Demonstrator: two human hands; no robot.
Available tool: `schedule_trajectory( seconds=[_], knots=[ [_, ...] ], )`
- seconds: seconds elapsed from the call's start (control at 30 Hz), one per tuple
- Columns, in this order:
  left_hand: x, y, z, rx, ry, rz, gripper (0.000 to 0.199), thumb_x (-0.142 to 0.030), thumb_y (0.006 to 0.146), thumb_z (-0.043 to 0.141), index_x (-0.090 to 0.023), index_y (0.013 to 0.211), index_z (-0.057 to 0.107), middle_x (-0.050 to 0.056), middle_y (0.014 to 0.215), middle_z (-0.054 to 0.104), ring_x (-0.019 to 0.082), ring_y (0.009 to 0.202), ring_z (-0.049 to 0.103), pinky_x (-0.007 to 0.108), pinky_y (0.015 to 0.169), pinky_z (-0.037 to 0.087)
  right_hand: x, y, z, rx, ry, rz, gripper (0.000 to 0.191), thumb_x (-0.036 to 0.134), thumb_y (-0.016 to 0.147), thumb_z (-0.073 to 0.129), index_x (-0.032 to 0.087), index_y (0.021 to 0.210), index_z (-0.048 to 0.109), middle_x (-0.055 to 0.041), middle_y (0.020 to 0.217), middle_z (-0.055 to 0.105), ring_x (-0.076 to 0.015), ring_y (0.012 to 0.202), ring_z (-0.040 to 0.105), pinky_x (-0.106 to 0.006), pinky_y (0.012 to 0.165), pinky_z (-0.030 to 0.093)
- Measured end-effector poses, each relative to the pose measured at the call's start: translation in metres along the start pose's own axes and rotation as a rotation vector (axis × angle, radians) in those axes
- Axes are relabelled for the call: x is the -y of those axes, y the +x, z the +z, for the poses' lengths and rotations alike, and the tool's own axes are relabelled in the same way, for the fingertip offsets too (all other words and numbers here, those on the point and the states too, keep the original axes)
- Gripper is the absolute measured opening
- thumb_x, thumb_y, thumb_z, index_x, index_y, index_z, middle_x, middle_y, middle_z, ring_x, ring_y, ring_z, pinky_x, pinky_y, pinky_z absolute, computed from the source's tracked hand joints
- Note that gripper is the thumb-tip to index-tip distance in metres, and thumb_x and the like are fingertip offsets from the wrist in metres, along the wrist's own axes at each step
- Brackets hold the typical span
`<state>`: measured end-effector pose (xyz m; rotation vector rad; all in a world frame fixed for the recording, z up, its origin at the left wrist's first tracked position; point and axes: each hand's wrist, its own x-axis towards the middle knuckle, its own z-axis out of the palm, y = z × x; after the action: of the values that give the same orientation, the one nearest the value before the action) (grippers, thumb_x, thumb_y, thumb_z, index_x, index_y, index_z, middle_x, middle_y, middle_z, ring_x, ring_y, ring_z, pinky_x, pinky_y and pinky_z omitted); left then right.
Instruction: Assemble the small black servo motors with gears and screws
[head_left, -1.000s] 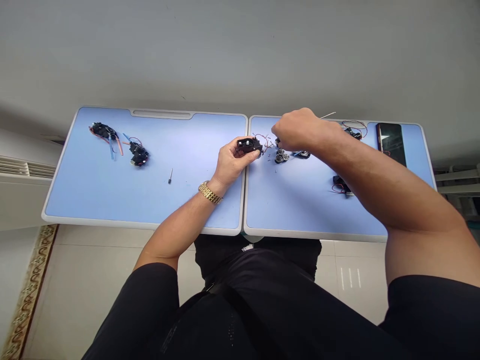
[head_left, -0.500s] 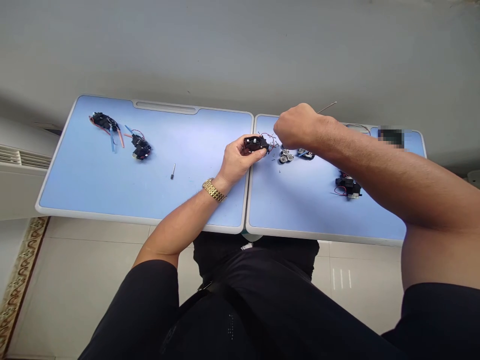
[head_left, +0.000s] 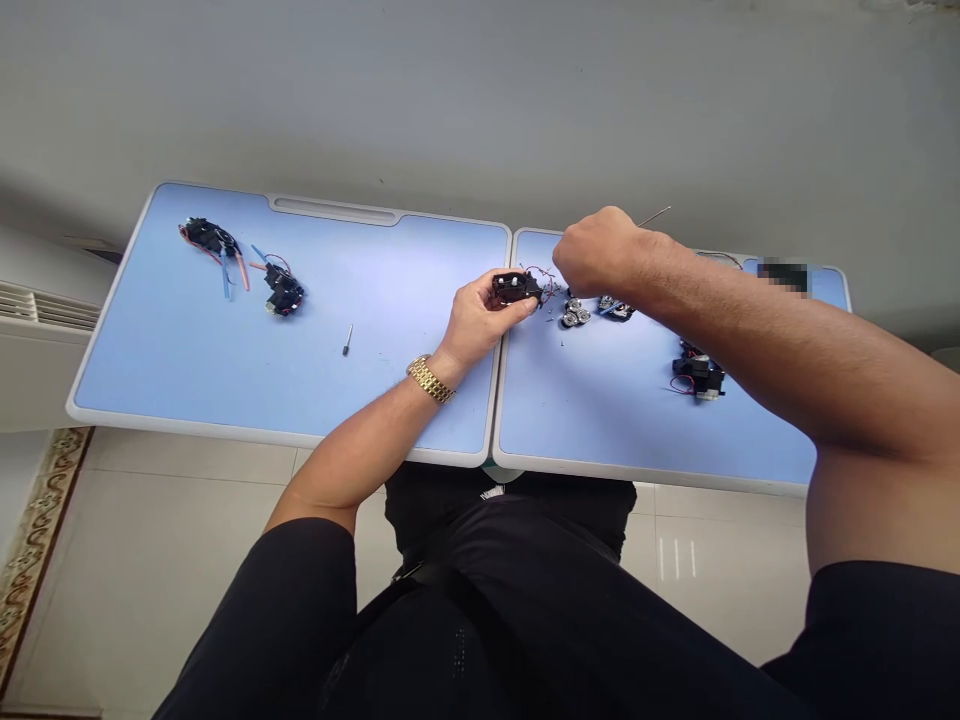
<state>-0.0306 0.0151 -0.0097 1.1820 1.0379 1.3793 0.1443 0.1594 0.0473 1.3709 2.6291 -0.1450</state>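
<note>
A plain grey wall [head_left: 480,100] fills the upper frame behind the pale blue, white-rimmed tabletop [head_left: 300,436]. A white radiator [head_left: 37,308] sits at far left, above beige floor tiles [head_left: 180,500] edged by a patterned border [head_left: 34,540] at lower left.

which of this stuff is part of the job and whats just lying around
In use:
left hand holding a black wired component
right hand closed around a thin metal rod

Lying about:
round metal parts
black wired unit
black wired assembly
small metal pin
</note>
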Motion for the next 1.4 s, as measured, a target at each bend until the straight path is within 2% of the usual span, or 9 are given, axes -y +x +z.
schedule_trajectory(
  seconds=[0.13, 0.23, 0.3, 0.5, 0.8, 0.97, 1.13, 1.27, 1.4],
  knots=[
    [-0.002, 0.000, 0.001, -0.006, 0.003, 0.004, 0.056, -0.053, 0.080, 0.098, -0.019, 0.119, 0.078, 0.008, 0.113, 0.084, 0.022, 0.103, 0.080, 0.038, 0.098, 0.066, 0.011, -0.011, -0.030, 0.261, -0.336, -0.017, 0.028, 0.045, 0.097, 0.077, 0.018, 0.089, 0.083, -0.0145, 0.094, 0.078, -0.0331, 0.100, 0.075, -0.045, 0.085, 0.049],
    [-0.004, 0.000, 0.001, -0.022, -0.012, 0.009, 0.053, -0.050, 0.080, 0.098, -0.019, 0.118, 0.079, 0.007, 0.112, 0.084, 0.020, 0.102, 0.080, 0.036, 0.098, 0.066, 0.008, -0.029, -0.044, 0.311, -0.374, 0.033, 0.015, 0.027, 0.095, 0.072, 0.016, 0.100, 0.081, -0.0131, 0.098, 0.078, -0.0314, 0.099, 0.075, -0.041, 0.084, 0.049],
    [-0.004, 0.000, 0.002, -0.032, -0.024, 0.008, 0.052, -0.048, 0.079, 0.098, -0.019, 0.118, 0.079, 0.007, 0.112, 0.084, 0.020, 0.102, 0.080, 0.035, 0.098, 0.066, 0.000, -0.045, -0.044, 0.322, -0.360, 0.068, 0.018, 0.027, 0.094, 0.071, 0.019, 0.107, 0.080, -0.0117, 0.101, 0.078, -0.0312, 0.099, 0.074, -0.039, 0.082, 0.048],
    [-0.001, 0.001, 0.003, -0.035, -0.025, -0.014, 0.050, -0.043, 0.077, 0.098, -0.019, 0.117, 0.080, 0.006, 0.112, 0.083, 0.019, 0.101, 0.079, 0.033, 0.096, 0.066, -0.017, -0.081, -0.025, 0.268, -0.327, 0.076, 0.030, 0.041, 0.100, 0.065, 0.022, 0.120, 0.078, -0.0118, 0.099, 0.079, -0.0293, 0.093, 0.073, -0.036, 0.076, 0.044],
    [0.000, 0.000, 0.001, -0.025, 0.006, -0.038, 0.049, -0.044, 0.079, 0.097, -0.020, 0.118, 0.079, 0.006, 0.111, 0.083, 0.017, 0.096, 0.078, 0.033, 0.094, 0.067, -0.010, -0.086, -0.020, 0.278, -0.289, 0.101, 0.035, 0.037, 0.105, 0.059, 0.017, 0.128, 0.076, -0.0179, 0.103, 0.079, -0.0342, 0.097, 0.074, -0.037, 0.072, 0.039],
    [-0.001, -0.002, 0.001, -0.031, 0.004, -0.036, 0.049, -0.044, 0.079, 0.097, -0.020, 0.118, 0.080, 0.006, 0.110, 0.083, 0.018, 0.096, 0.079, 0.033, 0.092, 0.068, -0.011, -0.140, -0.018, 0.142, -0.105, 0.143, 0.032, 0.040, 0.111, 0.050, 0.022, 0.123, 0.074, -0.0131, 0.098, 0.081, -0.0313, 0.089, 0.073, -0.037, 0.071, 0.036],
    [0.001, -0.002, 0.002, -0.029, 0.000, -0.047, 0.050, -0.044, 0.078, 0.098, -0.020, 0.118, 0.080, 0.006, 0.110, 0.083, 0.018, 0.096, 0.079, 0.032, 0.091, 0.068, 0.025, -0.192, 0.016, 0.292, 0.258, -0.007, 0.028, 0.038, 0.107, 0.068, 0.023, 0.130, 0.064, -0.0068, 0.112, 0.084, -0.0263, 0.095, 0.076, -0.032, 0.075, 0.039],
    [0.002, -0.001, 0.001, -0.029, 0.016, -0.030, 0.050, -0.046, 0.078, 0.098, -0.021, 0.117, 0.079, 0.007, 0.114, 0.083, 0.019, 0.098, 0.080, 0.033, 0.092, 0.069, 0.049, -0.185, 0.040, 0.239, 0.228, 0.020, 0.021, 0.038, 0.116, 0.052, 0.022, 0.122, 0.063, -0.0078, 0.114, 0.082, -0.0258, 0.091, 0.074, -0.034, 0.069, 0.029],
    [0.000, 0.000, 0.000, -0.045, 0.007, -0.028, 0.051, -0.047, 0.077, 0.098, -0.021, 0.116, 0.079, 0.007, 0.112, 0.084, 0.019, 0.097, 0.080, 0.034, 0.093, 0.070, 0.052, -0.156, 0.047, 0.171, 0.157, 0.038, 0.029, 0.038, 0.119, 0.041, 0.020, 0.124, 0.063, -0.0102, 0.117, 0.080, -0.0270, 0.094, 0.073, -0.036, 0.067, 0.022]
  ],
)
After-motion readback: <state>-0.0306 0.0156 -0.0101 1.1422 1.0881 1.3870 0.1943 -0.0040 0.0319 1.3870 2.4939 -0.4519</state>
